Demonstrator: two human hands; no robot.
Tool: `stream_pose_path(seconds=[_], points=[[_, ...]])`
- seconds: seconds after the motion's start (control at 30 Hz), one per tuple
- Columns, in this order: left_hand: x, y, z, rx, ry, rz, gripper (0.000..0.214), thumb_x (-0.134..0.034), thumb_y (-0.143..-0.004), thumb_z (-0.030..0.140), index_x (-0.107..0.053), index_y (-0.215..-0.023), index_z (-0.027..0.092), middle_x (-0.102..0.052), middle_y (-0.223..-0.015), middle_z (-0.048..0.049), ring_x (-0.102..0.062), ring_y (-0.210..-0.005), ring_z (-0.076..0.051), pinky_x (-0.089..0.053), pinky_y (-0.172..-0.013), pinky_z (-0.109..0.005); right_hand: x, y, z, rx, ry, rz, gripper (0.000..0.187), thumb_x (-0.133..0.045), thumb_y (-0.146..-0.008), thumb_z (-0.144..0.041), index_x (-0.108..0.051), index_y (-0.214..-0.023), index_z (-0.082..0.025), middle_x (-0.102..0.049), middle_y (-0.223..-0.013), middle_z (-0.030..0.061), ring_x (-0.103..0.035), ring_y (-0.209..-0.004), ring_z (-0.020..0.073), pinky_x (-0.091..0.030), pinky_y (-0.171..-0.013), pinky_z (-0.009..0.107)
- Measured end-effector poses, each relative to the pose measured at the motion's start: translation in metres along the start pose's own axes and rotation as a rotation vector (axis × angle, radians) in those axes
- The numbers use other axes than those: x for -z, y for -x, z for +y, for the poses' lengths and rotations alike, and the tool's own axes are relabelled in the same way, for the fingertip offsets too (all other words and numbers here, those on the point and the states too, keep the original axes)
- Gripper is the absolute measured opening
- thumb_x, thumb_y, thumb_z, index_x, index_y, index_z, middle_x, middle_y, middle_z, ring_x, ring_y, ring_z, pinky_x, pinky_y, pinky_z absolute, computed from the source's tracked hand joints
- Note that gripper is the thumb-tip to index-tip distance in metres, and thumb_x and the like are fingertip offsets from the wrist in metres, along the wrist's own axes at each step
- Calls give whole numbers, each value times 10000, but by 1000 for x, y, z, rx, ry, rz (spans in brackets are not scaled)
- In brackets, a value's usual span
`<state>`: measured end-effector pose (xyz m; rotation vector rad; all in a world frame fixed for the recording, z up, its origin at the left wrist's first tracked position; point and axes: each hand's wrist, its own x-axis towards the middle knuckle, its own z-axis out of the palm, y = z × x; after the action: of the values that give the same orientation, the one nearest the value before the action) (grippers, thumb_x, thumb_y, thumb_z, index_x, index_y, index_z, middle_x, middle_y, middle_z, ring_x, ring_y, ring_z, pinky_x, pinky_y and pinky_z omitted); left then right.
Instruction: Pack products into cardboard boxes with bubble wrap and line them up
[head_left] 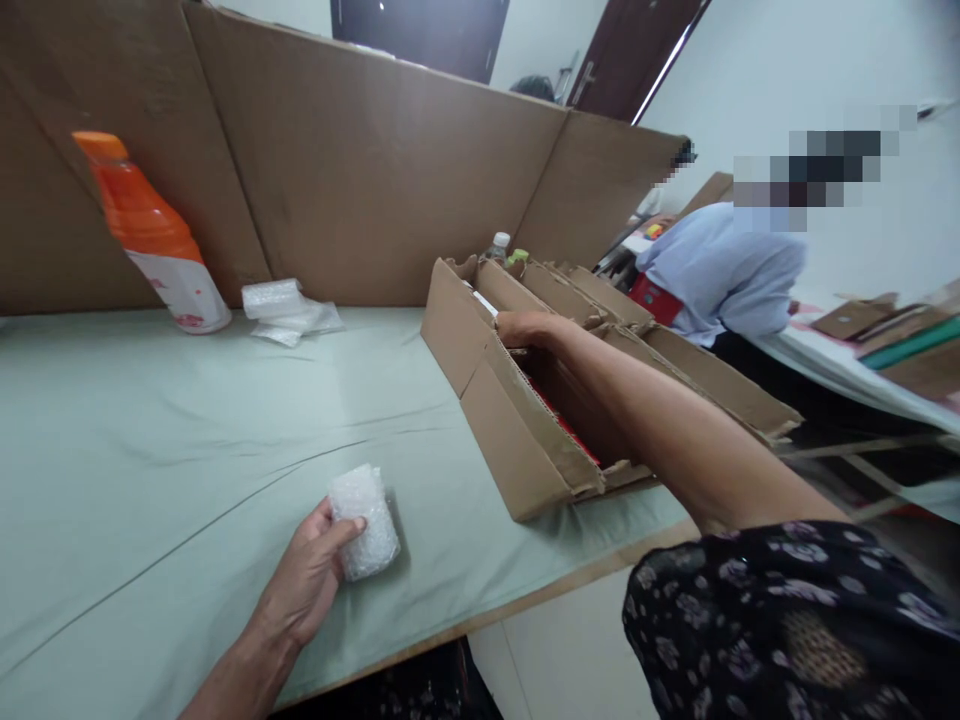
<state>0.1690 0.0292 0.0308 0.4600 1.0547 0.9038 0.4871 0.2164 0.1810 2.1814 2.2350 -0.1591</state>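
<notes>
My left hand (319,555) grips a small block-shaped packet in bubble wrap (365,520), thumb on top, just over the pale green tablecloth (247,440). What the wrap encloses cannot be made out. On the right, my right hand (523,330) reaches down into a divided cardboard box (502,420). Its fingers are hidden behind the box wall and divider. A white item (480,298) shows in the compartment beside that hand, and something red (562,425) lies in the nearer part of the box.
An orange bottle (169,240) stands at the back left, with flat pieces of bubble wrap (289,312) beside it. Tall cardboard panels (360,160) line the table's far edge. Bottles with white (501,240) and green caps stand behind the box. Another person (720,260) sits at the right.
</notes>
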Motion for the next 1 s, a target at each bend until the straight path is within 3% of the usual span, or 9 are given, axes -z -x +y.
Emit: stream_pose_path(seconds=[0.17,0.3,0.43,0.53,0.6,0.7,0.8,0.9,1.0], points=[[6,3,17,-138,-53,3,791,-917,-554,432,-664,-1246,147,-736,-1146,-147,-691,-1053,-338,-555,-844,-385,67,45,-22,-190,200,242,207,-559,-912,-226,-754,-873,-169,-733,-821,126,-689,-847,287,-520,-761,397],[5,23,39,-495,-324,-77,613,-864,-672,402,-691,-1244,267,-536,-1535,-90,-593,-1300,-327,-537,-967,-344,90,115,-64,-21,88,495,289,-492,-948,-263,-711,-782,-172,-686,-736,80,-643,-749,222,-435,-652,320],[-6,41,41,-879,-638,-241,326,-832,-713,242,-754,-1023,300,-469,-1597,-8,-549,-1372,-313,-507,-1053,-344,37,162,-112,417,-385,45,235,-518,-951,-262,-725,-844,-225,-706,-766,-8,-619,-718,152,-446,-636,261],[-8,39,38,-808,-700,-144,242,-801,-746,314,-747,-977,270,-721,-1230,-57,-679,-1143,-294,-564,-950,-355,7,164,-117,610,-690,-260,215,-544,-954,-327,-726,-1063,-293,-751,-912,-49,-671,-832,150,-518,-737,255],[-4,28,50,-720,-728,91,369,-798,-736,441,-718,-1048,261,-752,-1031,-48,-699,-1011,-302,-582,-886,-387,11,154,-96,505,-785,-208,256,-582,-932,-333,-688,-1165,-323,-762,-949,-52,-700,-867,159,-553,-788,274],[6,-5,100,-736,-986,392,511,-748,-730,590,-670,-1111,258,-724,-937,-32,-685,-934,-345,-565,-904,-518,40,124,-36,178,-725,123,246,-593,-906,-234,-708,-1124,-236,-772,-957,16,-730,-858,178,-572,-821,297],[12,-56,165,-975,-1251,528,639,-592,-843,612,-547,-1379,266,-632,-1331,-56,-591,-1265,-403,-450,-1104,-592,60,88,39,-89,-382,363,273,-573,-891,-174,-758,-1084,-120,-776,-996,110,-722,-895,217,-543,-828,299],[14,-105,199,-1037,-1490,615,851,-497,-857,715,-402,-1518,187,-276,-1662,-128,-271,-1488,-544,-271,-1163,-699,57,59,95,-236,-71,256,333,-569,-903,-145,-758,-1167,-72,-773,-1087,159,-700,-940,222,-491,-806,273],[13,-132,181,-1028,-1568,557,698,-539,-898,592,-453,-1487,228,-127,-1725,-132,-216,-1508,-557,-176,-1194,-734,41,39,122,-212,33,86,245,-639,-906,-166,-797,-1059,-59,-789,-976,158,-662,-805,169,-434,-713,258]])
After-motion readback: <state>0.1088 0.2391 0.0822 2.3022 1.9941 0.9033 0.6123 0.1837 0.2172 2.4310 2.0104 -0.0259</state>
